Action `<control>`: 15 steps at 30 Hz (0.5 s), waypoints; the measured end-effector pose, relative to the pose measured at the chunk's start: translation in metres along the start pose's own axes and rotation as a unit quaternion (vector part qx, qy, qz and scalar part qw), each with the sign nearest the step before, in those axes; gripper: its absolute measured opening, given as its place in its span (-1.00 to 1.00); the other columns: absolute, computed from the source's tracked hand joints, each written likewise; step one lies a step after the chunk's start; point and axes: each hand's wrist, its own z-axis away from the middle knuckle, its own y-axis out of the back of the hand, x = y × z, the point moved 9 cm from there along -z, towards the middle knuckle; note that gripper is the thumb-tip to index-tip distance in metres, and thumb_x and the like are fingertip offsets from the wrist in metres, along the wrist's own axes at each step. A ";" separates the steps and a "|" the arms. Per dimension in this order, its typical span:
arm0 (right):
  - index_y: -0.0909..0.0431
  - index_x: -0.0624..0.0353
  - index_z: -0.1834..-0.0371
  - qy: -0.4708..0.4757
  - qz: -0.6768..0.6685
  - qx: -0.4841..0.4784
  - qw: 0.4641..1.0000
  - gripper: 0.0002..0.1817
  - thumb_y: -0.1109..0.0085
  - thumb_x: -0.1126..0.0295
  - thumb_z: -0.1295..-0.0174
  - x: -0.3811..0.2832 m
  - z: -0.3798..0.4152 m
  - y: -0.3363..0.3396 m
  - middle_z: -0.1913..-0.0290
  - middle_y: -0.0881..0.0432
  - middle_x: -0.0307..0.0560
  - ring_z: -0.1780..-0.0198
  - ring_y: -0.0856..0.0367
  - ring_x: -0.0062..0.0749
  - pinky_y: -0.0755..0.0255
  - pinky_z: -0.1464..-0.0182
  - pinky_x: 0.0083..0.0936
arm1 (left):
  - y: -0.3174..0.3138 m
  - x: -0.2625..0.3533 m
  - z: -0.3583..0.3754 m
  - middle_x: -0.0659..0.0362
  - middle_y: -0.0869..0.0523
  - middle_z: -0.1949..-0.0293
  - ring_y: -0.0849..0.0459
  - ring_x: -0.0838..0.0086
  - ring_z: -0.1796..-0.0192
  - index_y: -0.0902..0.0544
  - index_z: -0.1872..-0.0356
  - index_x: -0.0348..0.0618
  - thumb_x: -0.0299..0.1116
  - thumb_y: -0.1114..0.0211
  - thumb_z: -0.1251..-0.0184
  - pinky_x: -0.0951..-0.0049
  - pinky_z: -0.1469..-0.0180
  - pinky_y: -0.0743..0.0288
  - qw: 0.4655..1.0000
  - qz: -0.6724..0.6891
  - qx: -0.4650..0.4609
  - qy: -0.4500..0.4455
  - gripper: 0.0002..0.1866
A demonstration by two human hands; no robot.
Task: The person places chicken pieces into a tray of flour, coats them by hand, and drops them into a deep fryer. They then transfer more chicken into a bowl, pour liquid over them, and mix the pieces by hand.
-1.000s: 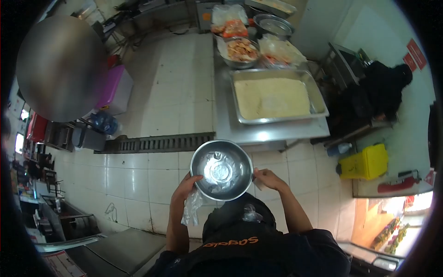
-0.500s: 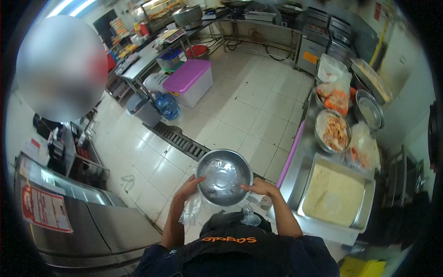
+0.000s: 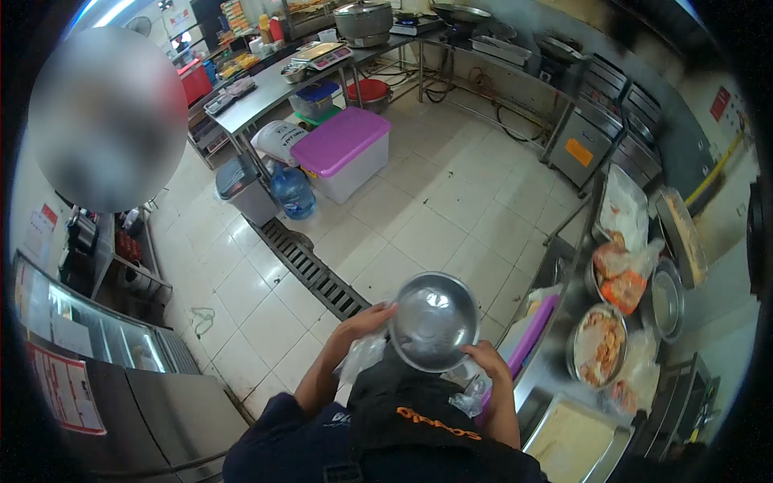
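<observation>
A round steel bowl (image 3: 436, 322) is held in front of my body, its shiny inside facing up at me. My left hand (image 3: 367, 321) grips its left rim, with crumpled clear plastic (image 3: 362, 359) hanging below that hand. On the lower right rim, my right hand (image 3: 488, 360) is closed with the thumb over the edge. Another clear plastic piece (image 3: 470, 400) lies against my dark apron (image 3: 403, 402), close to the right wrist. The fingers under the bowl are hidden.
On the steel counter at right stand a tray of pale powder (image 3: 573, 443), a bowl of raw meat pieces (image 3: 600, 348) and bagged orange food (image 3: 624, 282). A purple-lidded bin (image 3: 342, 143), a water jug (image 3: 293, 191) and a floor drain (image 3: 314, 268) lie ahead. A steel fridge (image 3: 161, 410) stands left.
The bowl and both hands have shifted right in view and turned slightly, still gripped by the rim. The camera view has turned, so the counter and its trays appear lower and farther right.
</observation>
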 end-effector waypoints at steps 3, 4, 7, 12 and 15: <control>-0.49 0.43 0.40 0.020 -0.112 0.075 0.991 -0.54 -0.17 0.13 0.10 -0.002 -0.035 0.055 0.40 -0.54 0.02 0.37 -0.48 -0.33 -0.33 0.31 -0.44 | -0.008 0.070 -0.091 -0.13 -0.14 -0.23 -0.16 0.21 -0.26 -0.08 -0.18 -0.50 0.33 0.10 -0.09 0.29 -0.24 -0.04 0.994 -0.027 -0.081 -0.068 -0.03; -0.49 0.43 0.40 0.018 -0.096 0.065 0.993 -0.54 -0.17 0.13 0.10 -0.010 -0.043 0.070 0.40 -0.54 0.02 0.37 -0.48 -0.33 -0.33 0.31 -0.44 | -0.016 0.113 -0.098 -0.09 -0.22 -0.20 -0.19 0.23 -0.24 -0.09 -0.19 -0.45 0.32 0.11 -0.10 0.30 -0.23 -0.04 0.989 -0.030 -0.115 -0.083 -0.06; -0.44 0.40 0.25 0.022 -0.290 0.193 0.937 -0.59 -0.13 0.24 0.06 -0.009 -0.048 0.124 0.24 -0.50 0.02 0.21 -0.45 -0.33 -0.32 0.16 -0.44 | -0.022 0.157 -0.179 0.04 -0.51 0.02 -0.32 0.29 -0.15 -0.22 -0.18 -0.25 0.26 0.06 -0.13 0.31 -0.17 -0.12 0.984 -0.057 -0.138 -0.094 -0.20; -0.43 0.36 0.28 0.075 -0.482 0.186 0.853 -0.69 -0.09 0.35 0.03 0.002 -0.107 0.184 0.25 -0.49 -0.03 0.20 -0.46 -0.29 -0.34 0.13 -0.41 | -0.024 0.225 -0.258 0.05 -0.61 0.22 -0.41 0.30 -0.05 -0.39 -0.02 -0.20 0.14 -0.08 -0.10 0.26 -0.07 -0.21 0.976 -0.080 -0.151 -0.134 -0.37; -0.44 0.36 0.26 0.017 -0.488 0.192 0.851 -0.70 -0.08 0.37 0.02 -0.014 -0.147 0.216 0.23 -0.51 -0.04 0.21 -0.48 -0.29 -0.35 0.14 -0.40 | -0.002 0.208 -0.337 0.13 -0.59 0.18 -0.44 0.42 -0.02 -0.50 0.13 -0.17 0.03 -0.04 -0.19 0.35 -0.14 -0.17 0.974 -0.167 -0.093 -0.125 -0.54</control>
